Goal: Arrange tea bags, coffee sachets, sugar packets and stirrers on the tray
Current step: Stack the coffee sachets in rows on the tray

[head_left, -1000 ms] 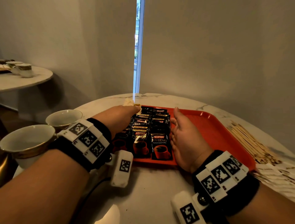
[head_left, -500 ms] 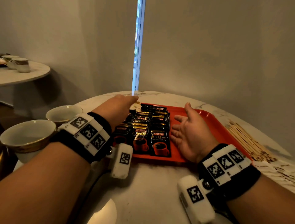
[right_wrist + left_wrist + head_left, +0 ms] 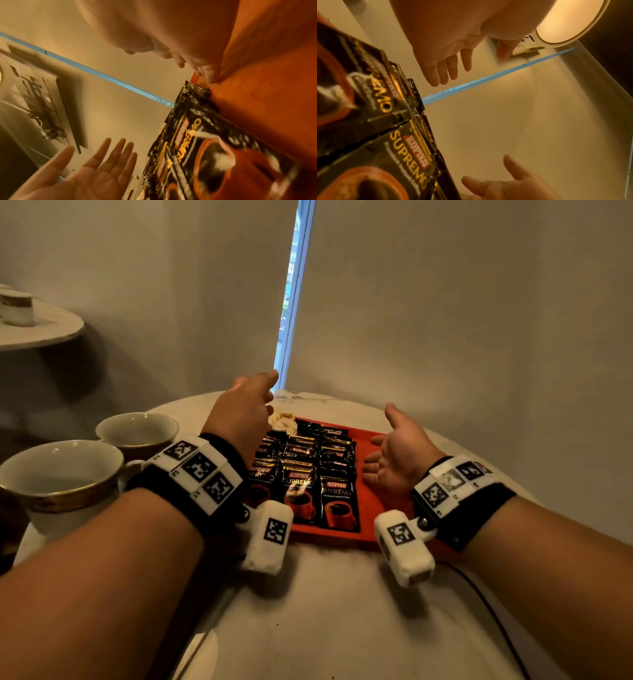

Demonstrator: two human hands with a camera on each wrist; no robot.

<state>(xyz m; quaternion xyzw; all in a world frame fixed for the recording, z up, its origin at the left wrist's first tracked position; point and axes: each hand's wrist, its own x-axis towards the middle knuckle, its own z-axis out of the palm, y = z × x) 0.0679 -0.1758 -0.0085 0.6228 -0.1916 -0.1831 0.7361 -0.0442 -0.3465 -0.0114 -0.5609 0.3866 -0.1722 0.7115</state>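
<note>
From the head camera, a red rectangular plastic tray [image 3: 371, 441] sits on a round white marble table [image 3: 329, 611]. Black foil coffee sachets with a red cup printed on them [image 3: 310, 474] lie in overlapping rows on the tray's left half, probably so each label stays readable. The right half is bare, presumably kept for the other items. The left hand [image 3: 245, 414] hovers over the tray's far left corner, fingers loosely extended and holding nothing. Just beyond it lies a small pale heap [image 3: 282, 419], too indistinct to identify. The right hand [image 3: 399, 455] is spread, palm turned toward the sachets, just beside the rows but apart from them, as if ready to square their edge. Two white gold-rimmed cups [image 3: 65, 470] stand to the left, off the tray.

From the left wrist camera, the left hand's fingers [image 3: 447, 70] hang straight and relaxed above the sachets, touching none.

From the right wrist camera, the right hand's fingers [image 3: 178, 60] are slack and empty, close above the bare tray floor, beside the sachets' edge. The opposite palm shows open.
</note>
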